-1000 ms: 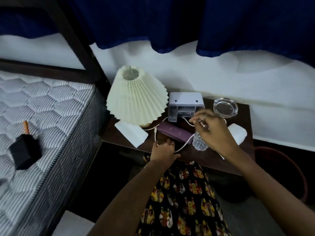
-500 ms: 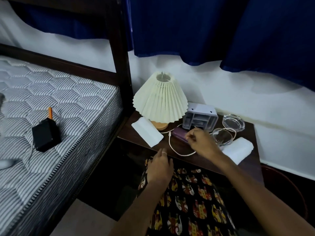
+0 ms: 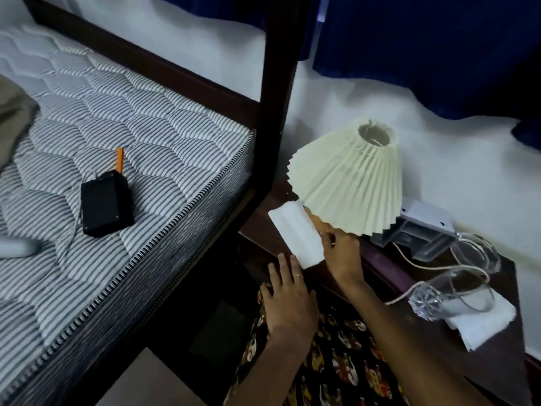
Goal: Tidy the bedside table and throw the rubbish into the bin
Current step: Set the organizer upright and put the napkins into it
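Note:
A dark wooden bedside table (image 3: 494,356) stands right of the bed. A white folded tissue (image 3: 295,232) lies at its left front corner, beside the cream pleated lamp (image 3: 348,183). My right hand (image 3: 342,253) pinches the tissue's right edge. My left hand (image 3: 288,300) rests flat with spread fingers at the table's front edge, just below the tissue. A second white tissue (image 3: 483,326) lies at the right under a tipped clear glass (image 3: 448,294). A glass ashtray (image 3: 477,253) sits behind it.
A grey plastic box (image 3: 418,232) stands behind the lamp, with a white cable (image 3: 409,291) trailing across the table. A dark bedpost (image 3: 278,92) rises left of the table. On the striped mattress (image 3: 117,142) lie a black box (image 3: 104,203) and an orange pencil (image 3: 119,164).
My right hand left the cable by the glass and moved left to the tissue at the lamp. The view swung left and closer. The left hand stayed at the table's front edge.

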The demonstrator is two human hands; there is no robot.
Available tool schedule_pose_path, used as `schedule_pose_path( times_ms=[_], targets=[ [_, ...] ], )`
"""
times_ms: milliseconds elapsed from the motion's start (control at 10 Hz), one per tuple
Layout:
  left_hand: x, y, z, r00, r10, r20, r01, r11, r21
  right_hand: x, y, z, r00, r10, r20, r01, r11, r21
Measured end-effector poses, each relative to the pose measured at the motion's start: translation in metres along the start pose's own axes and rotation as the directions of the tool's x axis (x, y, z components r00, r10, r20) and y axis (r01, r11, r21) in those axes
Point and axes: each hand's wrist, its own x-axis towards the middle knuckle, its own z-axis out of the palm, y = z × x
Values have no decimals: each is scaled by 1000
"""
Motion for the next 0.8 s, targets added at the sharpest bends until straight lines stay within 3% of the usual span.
schedule_pose_path(
  times_ms=[100, 200, 300, 500, 700, 800],
  targets=[
    [7, -5, 2, 1000, -9, 14, 10, 998, -64, 9, -4, 7, 995, 13, 103, 1, 990, -138],
    [12, -8, 4, 1000, -15, 19, 17, 995, -102, 22, -12, 8, 953, 129, 273, -15, 923, -384],
    [17, -10, 4, 1000, -11, 28, 15, 992, -124, 28, -21, 8, 942, 157, 297, 13, 867, -498],
    [21, -11, 10, 1000, 18, -19, -21, 988, -152, 46, -15, 14, 948, 207, 242, -58, 860, -507],
    [23, -11, 24, 979, -10, -204, -40, 970, -241, 75, -10, 17, 966, 187, 177, -99, 904, -415],
    [19, -9, 10, 988, 45, -148, -87, 952, -292, 88, -10, 18, 969, 173, 173, -102, 929, -357]
  ],
)
